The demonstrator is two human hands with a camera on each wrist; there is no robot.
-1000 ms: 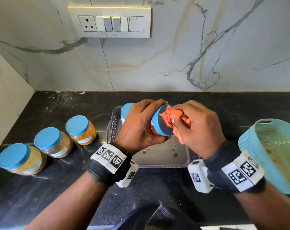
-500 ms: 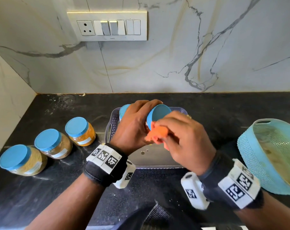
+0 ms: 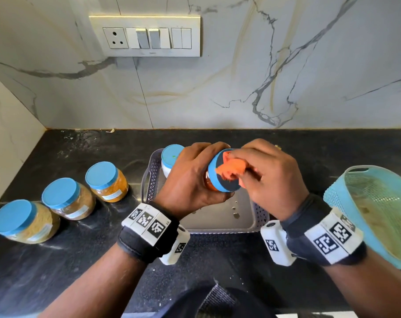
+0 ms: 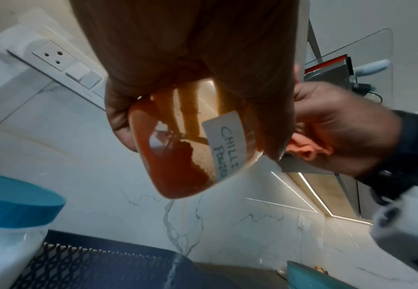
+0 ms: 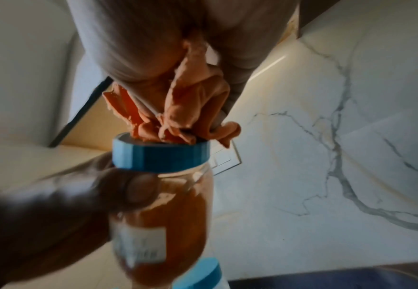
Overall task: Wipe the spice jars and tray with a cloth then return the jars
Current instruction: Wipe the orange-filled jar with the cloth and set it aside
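Marble wall and a dark counter [image 3: 57,260] frame the scene from above: the left hand [image 3: 190,180] is wrapped round a tilted chilli jar [image 3: 221,174] over the grey tray [image 3: 217,223], while the right hand [image 3: 270,177] pinches an orange cloth [image 3: 230,169] against its blue lid. Three more jars [image 3: 64,198] wait on the left.

From the left wrist, the label [image 4: 227,144] reads "CHILLI POWDER", handwritten.

From the right wrist, the cloth [image 5: 190,109] looks soft and bunched. I'd guess the jar is light, smooth plastic, best held round its body.
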